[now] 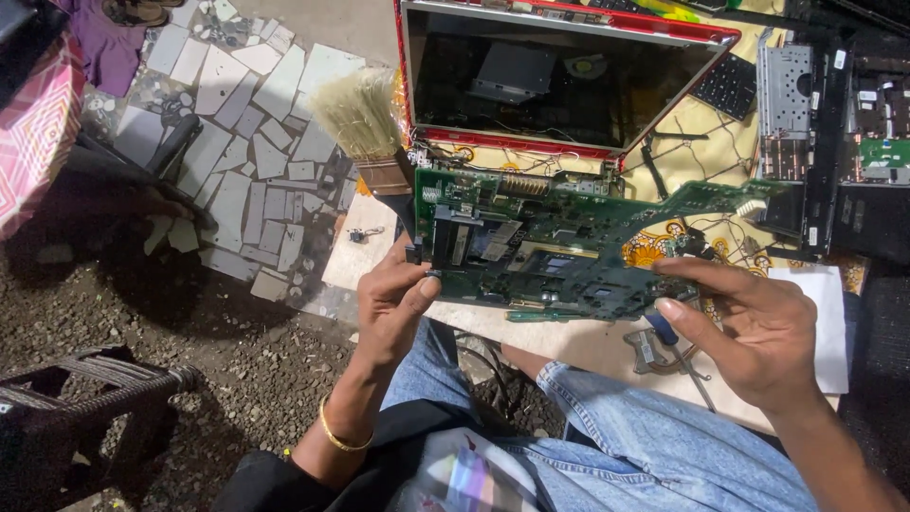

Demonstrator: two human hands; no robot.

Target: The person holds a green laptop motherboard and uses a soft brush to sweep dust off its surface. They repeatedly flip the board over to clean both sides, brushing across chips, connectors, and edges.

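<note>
Holding green circuit board (559,237) between left hand (393,303) (brush (365,128) too) and right hand (749,327)

The person's left hand (393,303) is bare, with no ring showing on the fingers, and the forearm below it is uncovered. Just below the left hand, a thin gold-coloured metal bangle (334,434) circles the wrist as a narrow, plain band. Further down from the bangle, dark black fabric (284,479) covers the upper arm or body. The right hand (758,332) is also bare, with short, pale nails on the thumb and fingers, and no watch or band shows on its wrist. Between and below the two hands, light blue faded denim jeans (645,441) cover the legs, creased at the knee, with a stitched seam along the cloth.
</note>
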